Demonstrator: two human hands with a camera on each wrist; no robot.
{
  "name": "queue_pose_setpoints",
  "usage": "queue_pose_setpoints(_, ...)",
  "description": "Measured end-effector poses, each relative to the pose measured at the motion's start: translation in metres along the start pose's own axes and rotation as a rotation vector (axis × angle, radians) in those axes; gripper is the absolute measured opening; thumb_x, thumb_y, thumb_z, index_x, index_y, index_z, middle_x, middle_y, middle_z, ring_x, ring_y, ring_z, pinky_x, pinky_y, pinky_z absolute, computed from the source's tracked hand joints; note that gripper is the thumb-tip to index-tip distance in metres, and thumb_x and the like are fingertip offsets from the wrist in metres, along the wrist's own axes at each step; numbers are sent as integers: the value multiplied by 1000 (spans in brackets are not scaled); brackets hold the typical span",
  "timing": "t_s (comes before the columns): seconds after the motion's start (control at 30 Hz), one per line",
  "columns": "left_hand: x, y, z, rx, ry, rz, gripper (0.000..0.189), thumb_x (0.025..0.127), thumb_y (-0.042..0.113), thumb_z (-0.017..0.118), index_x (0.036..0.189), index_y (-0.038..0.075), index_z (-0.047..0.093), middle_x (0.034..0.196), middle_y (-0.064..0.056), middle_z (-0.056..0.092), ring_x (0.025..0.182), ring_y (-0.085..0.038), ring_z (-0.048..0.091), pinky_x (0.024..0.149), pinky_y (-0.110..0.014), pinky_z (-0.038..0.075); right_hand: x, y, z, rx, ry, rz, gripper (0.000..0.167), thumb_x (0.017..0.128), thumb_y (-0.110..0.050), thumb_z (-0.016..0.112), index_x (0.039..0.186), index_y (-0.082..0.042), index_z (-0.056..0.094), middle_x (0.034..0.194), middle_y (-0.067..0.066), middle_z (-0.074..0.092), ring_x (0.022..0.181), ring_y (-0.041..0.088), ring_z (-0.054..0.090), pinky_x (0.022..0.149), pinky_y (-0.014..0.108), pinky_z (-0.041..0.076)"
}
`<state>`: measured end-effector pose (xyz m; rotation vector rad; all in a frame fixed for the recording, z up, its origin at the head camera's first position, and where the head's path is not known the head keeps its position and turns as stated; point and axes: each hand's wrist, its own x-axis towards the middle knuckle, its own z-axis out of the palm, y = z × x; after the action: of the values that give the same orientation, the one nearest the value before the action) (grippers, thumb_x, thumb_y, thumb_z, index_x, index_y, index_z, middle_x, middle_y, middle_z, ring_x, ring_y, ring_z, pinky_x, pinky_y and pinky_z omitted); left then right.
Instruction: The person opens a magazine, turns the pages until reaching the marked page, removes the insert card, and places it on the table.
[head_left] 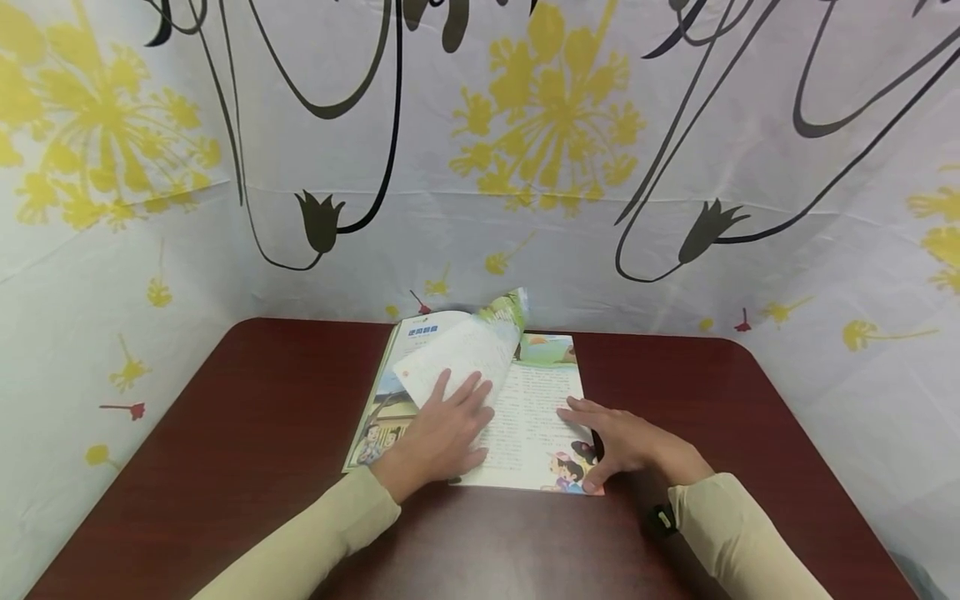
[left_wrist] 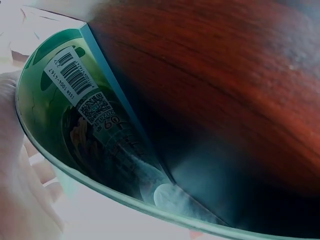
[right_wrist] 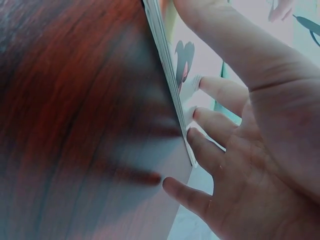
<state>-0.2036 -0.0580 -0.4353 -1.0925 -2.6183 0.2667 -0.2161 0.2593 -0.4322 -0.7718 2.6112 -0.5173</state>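
Observation:
An illustrated magazine (head_left: 536, 425) lies spread on the table, with printed text and cartoon children on its pages. One page (head_left: 457, 358) is lifted and curls over near the spine, its green top corner standing up. My left hand (head_left: 442, 429) rests on that page with straight, spread fingers. At the magazine's right edge, my right hand (head_left: 630, 446) touches the page with its fingertips, the thumb by the lower corner. The right wrist view shows those fingers (right_wrist: 215, 125) loosely bent along the page stack (right_wrist: 170, 70). In the left wrist view the barcoded green cover (left_wrist: 42, 110) bows up.
The dark red wooden table (head_left: 247, 433) has rounded far corners. A white cloth (head_left: 420, 167) with yellow and dark flower prints hangs behind and at both sides. A black band (head_left: 663, 518) shows at the right cuff.

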Motion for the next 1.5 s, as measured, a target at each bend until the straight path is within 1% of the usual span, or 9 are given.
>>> queue_pose_setpoints(0.23, -1, 0, -1, -45, 13, -21, 38, 85, 33, 65, 118, 14, 65, 148, -11, 49, 143, -31, 35, 111, -62, 26, 1, -1, 0, -2, 1, 6, 114, 59, -53, 90, 153, -11, 40, 160, 18, 29, 143, 43, 30, 104, 63, 35)
queue_pose_setpoints(0.37, -2, -1, 0, -40, 24, -38, 34, 83, 30, 63, 111, 13, 69, 143, -11, 53, 141, -31, 39, 108, -64, 29, 0, -1, 0, -3, 1, 5, 114, 59, -53, 90, 153, -11, 40, 160, 19, 28, 143, 43, 31, 104, 63, 35)
queue_pose_setpoints(0.5, -3, -1, 1, -62, -16, -73, 34, 83, 29, 60, 110, 12, 71, 140, -11, 56, 139, -32, 42, 106, -64, 32, 0, -2, 1, -6, 4, 11, 114, 59, -52, 90, 153, -12, 40, 160, 18, 29, 143, 43, 32, 103, 63, 36)
queue_pose_setpoints(0.67, -4, -1, 0, -137, -92, -123, 38, 86, 28, 57, 117, 9, 70, 141, -13, 55, 138, -33, 43, 101, -65, 37, 0, -2, 1, -4, 6, 19, 113, 59, -52, 90, 153, -12, 41, 160, 18, 29, 142, 44, 32, 103, 64, 35)
queue_pose_setpoints(0.87, -3, 1, -1, -179, -120, -170, 38, 91, 33, 58, 119, 10, 68, 142, -13, 53, 136, -33, 44, 93, -64, 43, 0, -2, 2, 7, 7, 20, 112, 59, -50, 90, 153, -12, 41, 160, 18, 29, 143, 43, 31, 105, 65, 32)
queue_pose_setpoints(1.03, -3, 1, -1, -188, -128, -186, 40, 93, 36, 58, 122, 10, 66, 141, -13, 54, 136, -33, 44, 91, -63, 45, 0, -1, 1, -2, 9, -11, 110, 61, -51, 87, 152, -9, 41, 159, 21, 29, 142, 45, 31, 104, 66, 33)
queue_pose_setpoints(1.17, -2, 1, 0, -177, -97, -169, 41, 93, 40, 58, 122, 11, 66, 137, -13, 56, 133, -32, 47, 95, -59, 44, 1, 1, 0, -22, 15, -36, 109, 62, -54, 84, 151, -8, 42, 158, 22, 30, 142, 45, 33, 103, 63, 36)
queue_pose_setpoints(1.3, -1, 3, 2, -171, -57, -108, 45, 95, 48, 55, 124, 15, 65, 133, -9, 60, 130, -29, 49, 99, -55, 42, 2, 2, -1, -13, 12, -31, 107, 64, -55, 84, 151, -9, 43, 159, 21, 30, 143, 44, 31, 103, 63, 36)
queue_pose_setpoints(1.5, 0, 9, 2, -222, -109, -9, 65, 92, 69, 47, 134, 20, 60, 137, -4, 58, 133, -25, 47, 107, -54, 35, 3, 0, -1, -20, 25, -5, 101, 67, -58, 82, 149, -10, 47, 157, 19, 35, 142, 42, 34, 104, 63, 35)
